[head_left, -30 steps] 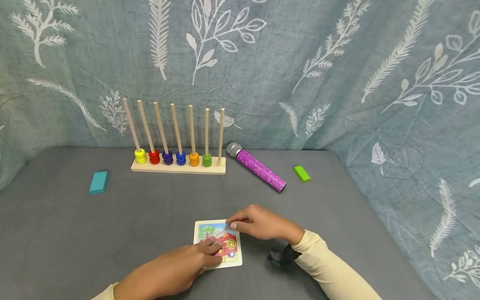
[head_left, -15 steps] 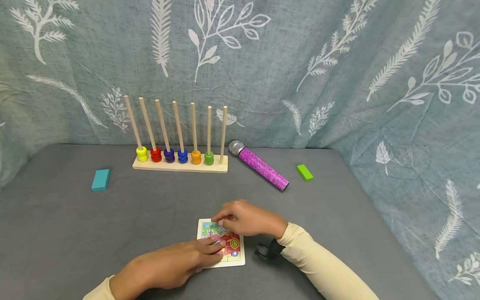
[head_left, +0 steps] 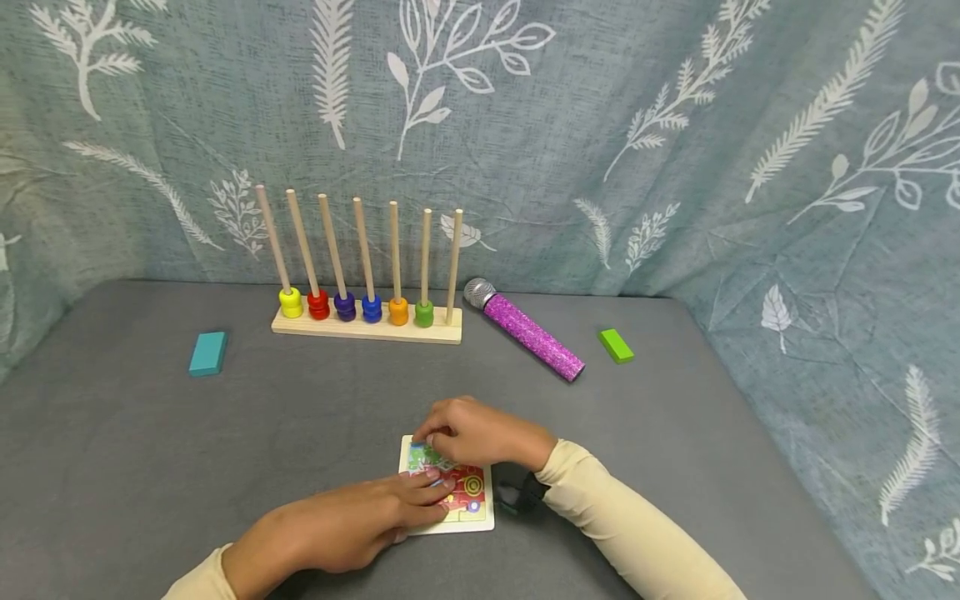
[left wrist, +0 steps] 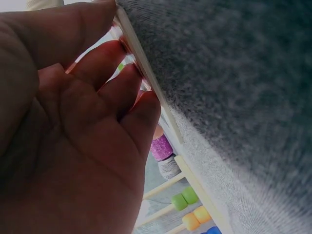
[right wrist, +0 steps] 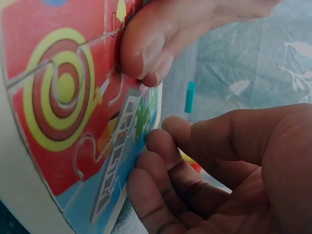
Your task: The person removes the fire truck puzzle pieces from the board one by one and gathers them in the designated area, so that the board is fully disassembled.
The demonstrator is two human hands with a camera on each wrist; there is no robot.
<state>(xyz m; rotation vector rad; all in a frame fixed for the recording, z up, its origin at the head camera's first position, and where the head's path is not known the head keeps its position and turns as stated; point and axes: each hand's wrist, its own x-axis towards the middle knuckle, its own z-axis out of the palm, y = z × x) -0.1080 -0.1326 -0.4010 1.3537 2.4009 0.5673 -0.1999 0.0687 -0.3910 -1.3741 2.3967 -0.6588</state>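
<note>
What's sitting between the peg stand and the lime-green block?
The purple microphone lies between the peg stand and the lime-green block; the head view shows it.

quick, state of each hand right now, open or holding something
Left hand: open, resting on the puzzle.
Right hand: curled at the puzzle's far edge; cannot tell whether it holds anything.

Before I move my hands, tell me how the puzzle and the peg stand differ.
The puzzle lies flat; the peg stand has rods pointing upward. The puzzle is nearer, with the left hand resting on it; the peg stand is farther back, touched by neither hand. Both sit on the gray table.
</note>
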